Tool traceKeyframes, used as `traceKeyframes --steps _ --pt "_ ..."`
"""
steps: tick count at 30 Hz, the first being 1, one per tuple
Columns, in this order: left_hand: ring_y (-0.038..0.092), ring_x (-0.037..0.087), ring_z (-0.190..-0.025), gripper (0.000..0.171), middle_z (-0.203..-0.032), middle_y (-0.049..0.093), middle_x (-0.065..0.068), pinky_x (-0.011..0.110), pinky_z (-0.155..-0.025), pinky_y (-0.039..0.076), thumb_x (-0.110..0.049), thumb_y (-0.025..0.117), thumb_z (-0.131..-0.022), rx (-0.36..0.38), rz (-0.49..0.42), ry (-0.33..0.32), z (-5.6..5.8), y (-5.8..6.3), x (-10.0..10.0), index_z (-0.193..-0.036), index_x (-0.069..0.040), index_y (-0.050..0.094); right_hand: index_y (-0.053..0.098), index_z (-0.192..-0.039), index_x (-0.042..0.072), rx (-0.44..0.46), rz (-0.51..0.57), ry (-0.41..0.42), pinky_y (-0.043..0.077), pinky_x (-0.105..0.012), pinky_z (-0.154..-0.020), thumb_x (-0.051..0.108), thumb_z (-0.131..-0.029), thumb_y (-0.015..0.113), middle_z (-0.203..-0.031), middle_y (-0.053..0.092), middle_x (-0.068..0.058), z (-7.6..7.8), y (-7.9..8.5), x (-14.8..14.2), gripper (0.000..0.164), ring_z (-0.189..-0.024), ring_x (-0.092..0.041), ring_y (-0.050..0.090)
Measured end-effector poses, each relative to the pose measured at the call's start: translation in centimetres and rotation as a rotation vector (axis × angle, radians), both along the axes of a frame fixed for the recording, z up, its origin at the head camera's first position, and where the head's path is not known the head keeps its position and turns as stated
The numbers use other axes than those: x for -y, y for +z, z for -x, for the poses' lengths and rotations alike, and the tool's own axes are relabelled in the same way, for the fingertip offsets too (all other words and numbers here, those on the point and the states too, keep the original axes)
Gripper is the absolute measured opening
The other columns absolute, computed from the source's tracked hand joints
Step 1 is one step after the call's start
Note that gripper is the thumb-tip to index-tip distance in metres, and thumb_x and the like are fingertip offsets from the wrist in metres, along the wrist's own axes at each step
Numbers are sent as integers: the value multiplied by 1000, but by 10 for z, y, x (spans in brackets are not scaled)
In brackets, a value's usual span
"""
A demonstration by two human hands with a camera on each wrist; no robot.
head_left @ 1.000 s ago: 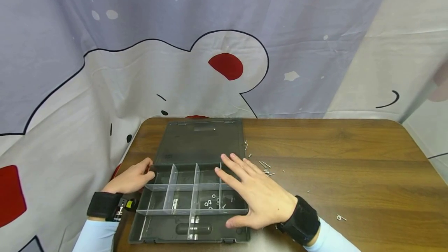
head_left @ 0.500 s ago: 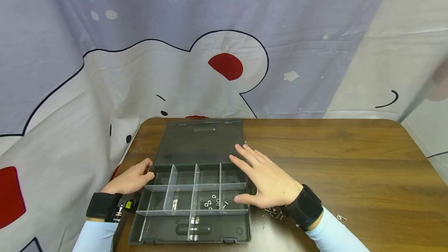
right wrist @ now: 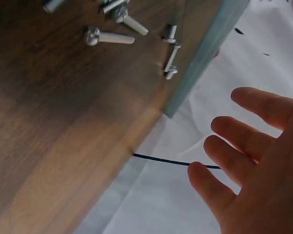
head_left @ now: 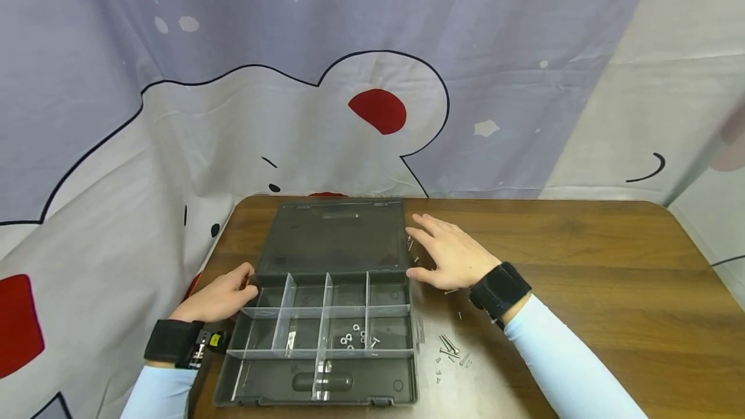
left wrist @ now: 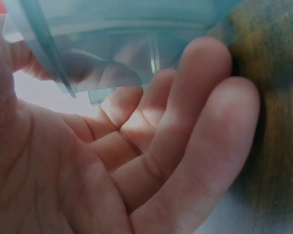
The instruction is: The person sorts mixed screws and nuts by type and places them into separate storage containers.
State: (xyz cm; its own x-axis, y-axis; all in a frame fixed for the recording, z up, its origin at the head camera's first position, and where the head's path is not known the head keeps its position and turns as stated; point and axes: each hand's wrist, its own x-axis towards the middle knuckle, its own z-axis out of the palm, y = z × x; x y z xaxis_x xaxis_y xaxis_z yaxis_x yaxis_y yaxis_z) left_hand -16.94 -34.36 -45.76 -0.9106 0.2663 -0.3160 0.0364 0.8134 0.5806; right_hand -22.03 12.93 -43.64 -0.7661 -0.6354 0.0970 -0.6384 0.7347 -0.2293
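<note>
A dark translucent compartment box (head_left: 372, 377) lies on the table with its hinged lid (head_left: 337, 241) folded back flat. My left hand (head_left: 218, 296) grips its left side; in the left wrist view its fingers (left wrist: 200, 87) curl round the translucent plastic wall. Small nuts (head_left: 347, 339) lie in one middle-row compartment, with a small screw (head_left: 375, 341) in the one to its right. My right hand (head_left: 451, 251), fingers spread and holding nothing, hovers right of the lid above loose screws. In the right wrist view, several screws (right wrist: 110, 37) lie on the wood near the lid edge.
Another cluster of screws and tiny parts (head_left: 449, 348) lies on the table right of the box. The brown wooden table (head_left: 611, 290) stretches to the right. A patterned curtain (head_left: 495, 50) hangs directly behind its back edge.
My right hand has moved from over the box's right compartments to the right and away from me, uncovering the screws beside the box. The left hand keeps its grip.
</note>
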Motion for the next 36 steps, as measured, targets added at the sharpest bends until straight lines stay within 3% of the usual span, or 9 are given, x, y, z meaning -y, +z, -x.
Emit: traceKeyframes --steps 6,12,18,27,32,36 --pt "53 20 -62 15 -78 44 5 33 -60 44 -19 50 -101 -1 6 3 0 0 -1 -106 -8 43 57 -144 1 -14 -40 -2 44 -54 -112 39 -89 73 -152 51 -20 22 -9 7 69 -140 -39 51" --pt "53 20 -61 15 -78 44 5 33 -59 43 -20 51 -101 5 4 6 0 -1 -2 -104 -8 42 61 -139 0 19 -68 -16 48 -49 -109 34 -89 74 -143 57 -18 33 -23 10 61 -130 -37 59" --pt "55 20 -59 15 -78 46 5 33 -58 44 -20 51 -101 -10 4 2 2 -2 -3 -105 -8 43 63 -137 -1 -18 -89 6 51 -49 -105 32 -91 76 -139 60 -18 32 -27 8 58 -125 -38 62" --pt "51 19 -60 16 -77 45 4 32 -58 41 -20 51 -101 -17 22 10 2 -1 -4 -103 -9 41 73 -125 5 -126 -35 90 55 -44 -99 23 -90 80 -129 67 -12 32 -37 3 40 -115 -31 69" --pt "47 19 -59 17 -77 43 4 32 -58 37 -21 51 -101 -15 35 15 0 0 -4 -102 -9 40 79 -110 10 -199 13 157 59 -38 -86 13 -86 83 -108 70 -5 31 -41 1 25 -94 -21 71" --pt "46 18 -59 17 -76 42 3 31 -58 36 -21 51 -101 -17 39 16 -1 1 -4 -101 -9 40 80 -96 13 -247 23 170 57 -34 -74 9 -84 83 -89 63 0 26 -40 -1 13 -76 -14 64"
